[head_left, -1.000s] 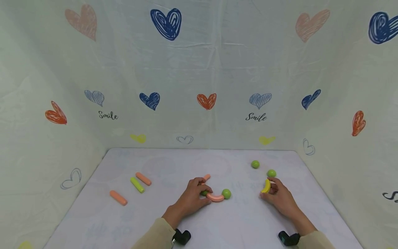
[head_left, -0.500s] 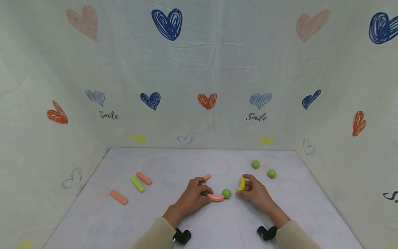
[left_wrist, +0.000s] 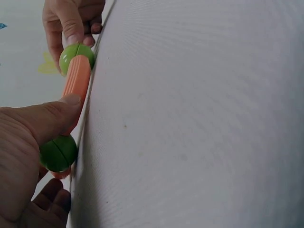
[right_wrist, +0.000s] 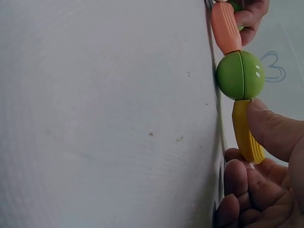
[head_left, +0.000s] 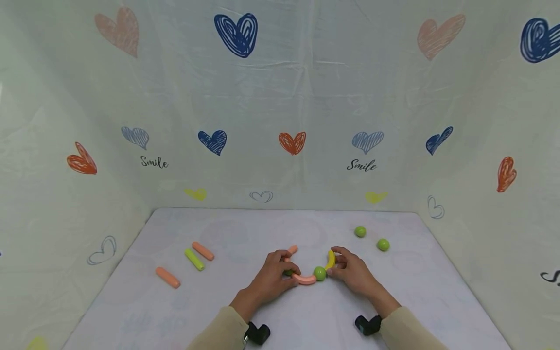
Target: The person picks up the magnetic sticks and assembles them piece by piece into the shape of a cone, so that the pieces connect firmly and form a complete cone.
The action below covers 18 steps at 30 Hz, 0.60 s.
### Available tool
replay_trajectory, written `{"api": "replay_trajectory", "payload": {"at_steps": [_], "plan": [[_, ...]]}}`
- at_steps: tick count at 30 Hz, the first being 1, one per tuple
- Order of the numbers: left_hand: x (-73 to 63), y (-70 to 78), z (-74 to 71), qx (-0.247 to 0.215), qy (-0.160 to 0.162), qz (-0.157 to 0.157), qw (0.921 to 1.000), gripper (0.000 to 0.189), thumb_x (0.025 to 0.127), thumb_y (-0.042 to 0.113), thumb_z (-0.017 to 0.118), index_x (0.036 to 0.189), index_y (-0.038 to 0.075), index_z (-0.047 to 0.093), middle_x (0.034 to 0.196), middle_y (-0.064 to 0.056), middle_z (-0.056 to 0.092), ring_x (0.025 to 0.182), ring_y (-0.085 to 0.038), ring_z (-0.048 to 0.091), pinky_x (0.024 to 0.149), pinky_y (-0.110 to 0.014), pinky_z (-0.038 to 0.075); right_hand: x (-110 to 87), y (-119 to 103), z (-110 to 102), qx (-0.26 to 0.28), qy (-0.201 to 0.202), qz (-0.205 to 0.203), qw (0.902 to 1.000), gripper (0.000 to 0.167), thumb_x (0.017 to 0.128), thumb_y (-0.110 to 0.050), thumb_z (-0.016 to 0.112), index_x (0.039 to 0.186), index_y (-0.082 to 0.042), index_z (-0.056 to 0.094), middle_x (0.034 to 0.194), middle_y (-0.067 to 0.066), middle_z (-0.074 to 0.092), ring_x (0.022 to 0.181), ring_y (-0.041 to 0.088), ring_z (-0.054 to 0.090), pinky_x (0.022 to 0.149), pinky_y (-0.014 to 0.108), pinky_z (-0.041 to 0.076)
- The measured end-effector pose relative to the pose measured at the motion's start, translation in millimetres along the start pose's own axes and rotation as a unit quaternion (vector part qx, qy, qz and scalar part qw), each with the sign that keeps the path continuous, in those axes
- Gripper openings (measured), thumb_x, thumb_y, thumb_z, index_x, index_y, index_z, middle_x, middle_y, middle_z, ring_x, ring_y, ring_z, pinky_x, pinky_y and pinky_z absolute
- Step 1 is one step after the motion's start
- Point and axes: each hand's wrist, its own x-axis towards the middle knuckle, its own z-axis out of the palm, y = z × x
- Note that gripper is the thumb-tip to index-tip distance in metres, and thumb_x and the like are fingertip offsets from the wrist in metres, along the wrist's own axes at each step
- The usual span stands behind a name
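The yellow stick (head_left: 331, 259), pinched in the right hand (head_left: 350, 273), had just reached the near green ball (head_left: 320, 273) and touched it, probably a step toward joining them. A second earlier it was well apart, beside a loose ball (head_left: 383, 245). The left hand (head_left: 272, 276) had stayed clamped on the pink stick (head_left: 306, 280).
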Motion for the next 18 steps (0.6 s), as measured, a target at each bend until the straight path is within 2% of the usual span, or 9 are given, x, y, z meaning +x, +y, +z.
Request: {"api": "replay_trajectory", "payload": {"at_steps": [8,14,18], "plan": [[-0.5,2.8,-0.4,-0.013,-0.012,-0.017,0.9997,0.009,0.095,0.029,0.082,0.103,0.03,0.078,0.146,-0.005,0.05,0.137,-0.028,0.043,0.112,-0.051,0.046,-2.2,-3.2,1.6,-0.008,-0.008,-0.012,0.9999,0.058,0.092,-0.013,0.081,0.146,-0.007,0.06,0.122,0.006,0.066,0.089,0.016,0.053,0.071,0.026,0.043],[-1.2,3.7,-0.1,-0.012,-0.015,-0.018,0.9997,0.01,0.094,0.028,0.082,0.103,0.031,0.078,0.145,-0.004,0.05,0.136,-0.026,0.043,0.112,-0.049,0.046,-4.1,-5.5,3.2,-0.025,-0.007,-0.011,0.9996,0.051,0.094,-0.012,0.078,0.143,-0.009,0.064,0.12,0.002,0.067,0.087,0.015,0.052,0.07,0.027,0.043],[-1.9,3.9,0.2,-0.008,-0.017,-0.015,0.9997,0.013,0.094,0.028,0.082,0.106,0.031,0.079,0.145,-0.004,0.05,0.134,-0.024,0.044,0.11,-0.048,0.047,-4.8,-7.1,2.6,-0.025,-0.021,-0.012,0.9994,0.048,0.096,-0.011,0.075,0.143,-0.013,0.065,0.109,0.0,0.065,0.085,0.015,0.053,0.071,0.028,0.043]]}}
